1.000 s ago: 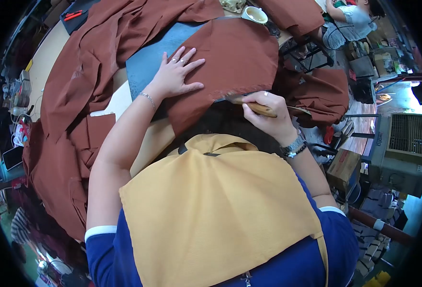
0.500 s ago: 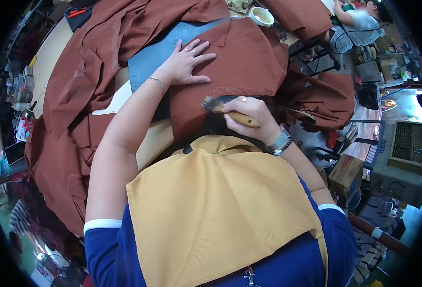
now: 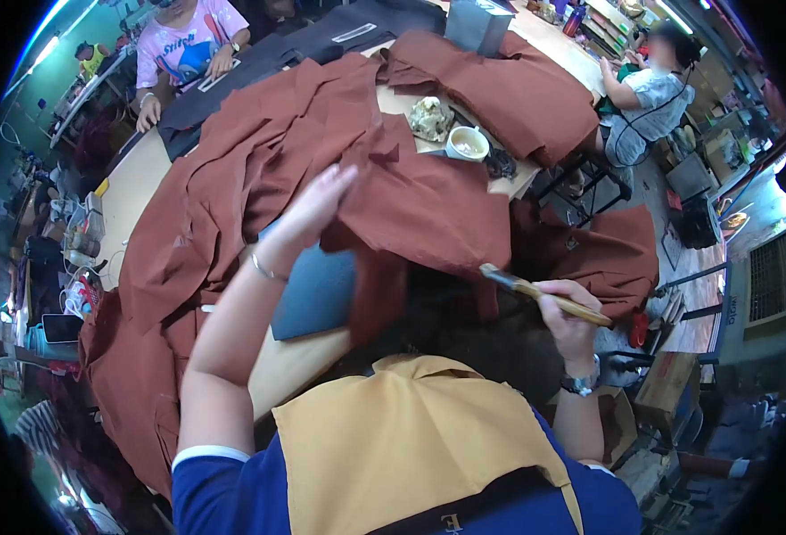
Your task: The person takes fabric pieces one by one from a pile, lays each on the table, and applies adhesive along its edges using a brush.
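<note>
My right hand (image 3: 571, 312) is closed around the wooden handle of a flat brush (image 3: 549, 299), its bristles pointing left at the edge of a rust-brown fabric piece (image 3: 428, 205). My left hand (image 3: 321, 198) is over the fabric at the upper middle, smeared by motion; whether its fingers grip the cloth cannot be seen. Part of the fabric hangs blurred over a blue-grey board (image 3: 317, 290) on the table in front of me. Beyond the fabric stands a white cup (image 3: 467, 144) with pale contents.
More rust-brown fabric (image 3: 188, 259) is heaped on the left, and a stack (image 3: 509, 94) lies at the back. A crusted pale lump (image 3: 430, 119) sits beside the cup. One person (image 3: 192, 45) works across the table by dark cloth (image 3: 277, 67); another (image 3: 651, 98) sits at right.
The view has tilted up, showing more of the table's far side. My left hand has left its flat rest on the fabric, which has shifted and uncovered more board. The brush has moved right.
</note>
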A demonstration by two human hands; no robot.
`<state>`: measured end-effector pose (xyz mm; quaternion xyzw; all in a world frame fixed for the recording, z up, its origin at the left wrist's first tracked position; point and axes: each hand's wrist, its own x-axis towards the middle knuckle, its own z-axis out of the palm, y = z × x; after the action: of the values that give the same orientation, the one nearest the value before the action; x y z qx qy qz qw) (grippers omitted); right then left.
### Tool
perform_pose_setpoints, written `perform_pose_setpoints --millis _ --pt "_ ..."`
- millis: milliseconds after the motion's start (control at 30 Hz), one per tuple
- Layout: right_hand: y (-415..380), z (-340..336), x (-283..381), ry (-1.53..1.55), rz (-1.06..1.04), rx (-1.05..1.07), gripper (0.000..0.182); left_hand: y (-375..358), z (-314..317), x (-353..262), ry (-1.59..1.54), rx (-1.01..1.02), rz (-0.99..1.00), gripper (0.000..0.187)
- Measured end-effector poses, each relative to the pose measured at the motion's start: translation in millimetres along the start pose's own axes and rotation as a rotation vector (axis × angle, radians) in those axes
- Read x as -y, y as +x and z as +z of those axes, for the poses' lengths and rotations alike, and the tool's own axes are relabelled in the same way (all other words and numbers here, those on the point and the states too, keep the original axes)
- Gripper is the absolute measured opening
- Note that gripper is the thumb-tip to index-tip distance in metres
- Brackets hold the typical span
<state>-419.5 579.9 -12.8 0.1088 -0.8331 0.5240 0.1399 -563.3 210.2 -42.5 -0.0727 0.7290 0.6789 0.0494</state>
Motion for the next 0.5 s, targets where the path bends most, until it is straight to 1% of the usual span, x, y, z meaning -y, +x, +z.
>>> perform_pose_setpoints --millis 33,67,100,133,167,200,233,267,333,367,433,467,500 --pt "-1.1 -8.9 -2.6 0.024 0.028 -0.046 0.012 40.3 -9.7 5.2 -0.059 -0.01 -0.002 0.054" --pt "-2.2 -17.2 -5.6 0.047 0.055 -0.089 0.012 61.3 -17.4 -20.5 -0.442 0.304 -0.085 0.052" --pt "-3.7 -23.0 -11.6 0.047 0.058 -0.108 0.012 66.0 -4.8 -66.1 -0.468 0.181 -0.202 0.043" --pt "-5.1 -27.8 -19.9 0.046 0.061 -0.126 0.012 164.5 -18.3 -43.0 -0.222 0.172 0.184 0.039" --pt "-5.6 -31.1 -27.2 0.045 0.063 -0.143 0.013 130.7 -3.9 -106.3 -0.453 0.12 0.114 0.04" --pt "-6.7 -32.4 -32.9 0.045 0.06 -0.149 0.012 140.8 -2.9 -149.2 -0.374 -0.015 0.126 0.042" --pt "-7.8 -33.7 -38.4 0.045 0.06 -0.156 0.012 170.9 -6.8 -177.3 -0.416 -0.19 0.302 0.045" --pt "-9.7 -35.5 -42.9 0.045 0.062 -0.164 0.012 145.6 -5.3 -219.3 -0.583 -0.141 0.334 0.042" --pt "-12.6 -42.5 -50.2 0.006 0.07 -0.183 0.011 119.2 -1.8 -264.0 -0.696 -0.453 0.622 0.056" --pt "-13.5 -45.4 -53.4 -0.004 0.062 -0.197 0.011 113.6 1.1 -271.6 -0.748 -0.608 0.766 0.064" --pt "-18.3 -55.6 -59.1 -0.041 0.078 -0.199 0.011 116.5 1.3 -253.8 -0.849 -0.717 0.838 0.045" --pt "-19.0 -59.1 -60.2 -0.019 0.075 -0.209 0.012 120.2 0.3 -241.2 -0.897 -0.772 0.875 0.039" --pt "-19.2 -61.5 -60.9 0.004 0.073 -0.218 0.012 132.2 -2.9 -218.7 -0.921 -0.816 0.903 0.037"
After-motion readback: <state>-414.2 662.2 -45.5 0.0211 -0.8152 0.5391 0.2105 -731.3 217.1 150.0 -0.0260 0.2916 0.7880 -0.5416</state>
